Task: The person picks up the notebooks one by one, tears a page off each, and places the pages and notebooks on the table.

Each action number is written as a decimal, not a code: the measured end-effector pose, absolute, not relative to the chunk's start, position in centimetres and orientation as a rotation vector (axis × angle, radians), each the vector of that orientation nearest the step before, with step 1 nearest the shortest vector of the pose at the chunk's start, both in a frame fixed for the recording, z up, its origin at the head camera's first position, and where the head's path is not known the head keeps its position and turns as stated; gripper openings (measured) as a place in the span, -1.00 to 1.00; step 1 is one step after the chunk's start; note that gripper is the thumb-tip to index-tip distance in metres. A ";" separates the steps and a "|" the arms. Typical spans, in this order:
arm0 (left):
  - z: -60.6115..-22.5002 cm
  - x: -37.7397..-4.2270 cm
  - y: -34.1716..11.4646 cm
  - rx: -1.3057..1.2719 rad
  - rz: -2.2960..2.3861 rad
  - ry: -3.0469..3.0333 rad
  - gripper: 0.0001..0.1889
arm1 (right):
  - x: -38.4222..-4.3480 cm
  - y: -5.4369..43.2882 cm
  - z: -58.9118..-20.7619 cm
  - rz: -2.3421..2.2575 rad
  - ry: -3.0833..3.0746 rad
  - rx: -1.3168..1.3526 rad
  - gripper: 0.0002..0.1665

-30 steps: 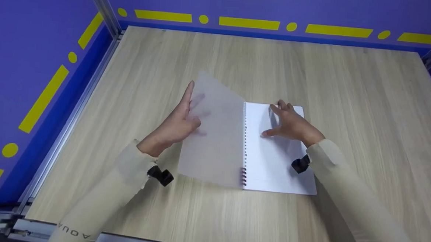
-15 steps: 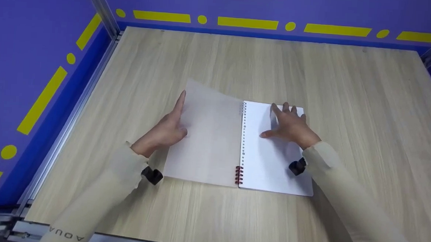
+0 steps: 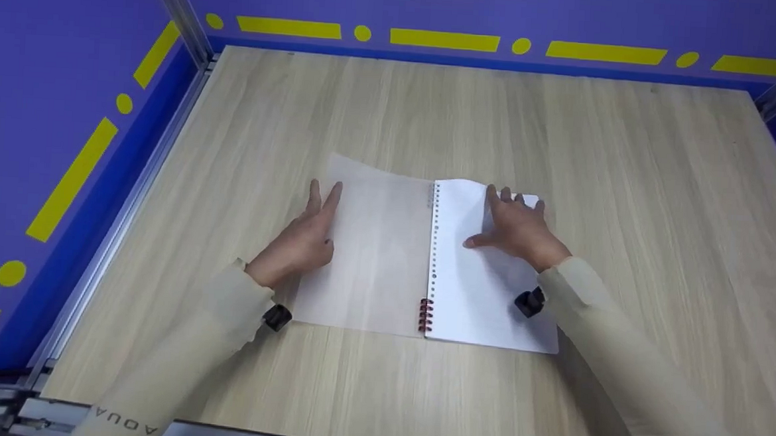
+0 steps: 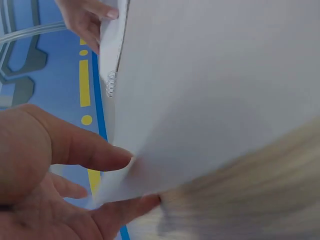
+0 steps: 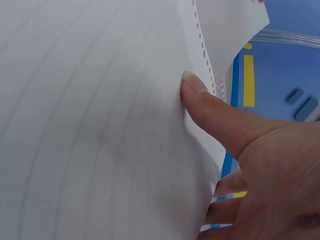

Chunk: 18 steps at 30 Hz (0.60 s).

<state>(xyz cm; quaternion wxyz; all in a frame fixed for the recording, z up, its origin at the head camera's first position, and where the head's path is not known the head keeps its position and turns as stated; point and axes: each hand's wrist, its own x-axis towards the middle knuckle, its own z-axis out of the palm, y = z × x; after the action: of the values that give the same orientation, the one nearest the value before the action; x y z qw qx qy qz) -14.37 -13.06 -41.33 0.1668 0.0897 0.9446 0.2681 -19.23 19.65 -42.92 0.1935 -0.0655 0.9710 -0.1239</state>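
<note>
A spiral notebook (image 3: 469, 315) lies open on the wooden table (image 3: 379, 390). Its translucent cover (image 3: 372, 257) is folded out to the left, nearly flat, with the far left corner raised. Along the cover's left edge is my left hand (image 3: 303, 243); in the left wrist view the thumb (image 4: 107, 152) lies over the edge and a finger reaches under it, both fairly straight. My right hand (image 3: 520, 228) rests spread on the white lined page (image 5: 100, 115), its thumb pressing the paper. The page bulges beside the thumb, and the other fingertips are partly hidden in the right wrist view.
Blue panels with yellow marks (image 3: 444, 40) stand behind and to the left of the table. A metal rail (image 3: 129, 218) runs along its left edge. Red spiral rings (image 3: 426, 315) show at the near end of the notebook's spine.
The cover has swung down to the left, from raised to nearly flat. My left hand has moved down with it and its fingers have spread. The page near my right hand now bulges upward.
</note>
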 end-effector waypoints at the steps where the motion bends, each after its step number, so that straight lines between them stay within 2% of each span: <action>1: -41.4 -14.3 -13.0 0.254 0.730 2.705 -0.07 | -19.2 19.6 -42.8 -0.350 2.726 -0.182 0.37; 8: -41.8 -13.8 -12.6 0.337 0.556 2.842 -0.21 | -18.8 19.4 -42.8 -0.358 2.744 -0.167 0.33; 14: -41.9 -13.8 -12.1 0.479 0.226 2.962 -0.50 | -18.2 19.0 -42.7 -0.369 2.778 -0.182 0.28; 18: -41.8 -14.0 -11.6 0.566 0.042 3.011 -0.59 | -17.9 18.7 -42.4 -0.376 2.802 -0.224 0.24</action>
<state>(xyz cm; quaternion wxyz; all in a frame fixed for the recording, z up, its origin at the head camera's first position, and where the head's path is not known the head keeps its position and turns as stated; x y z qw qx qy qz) -13.99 -11.57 -41.77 0.0387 0.1847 0.9819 0.0136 -17.90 18.67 -42.41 0.1523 -0.0781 0.9765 -0.1309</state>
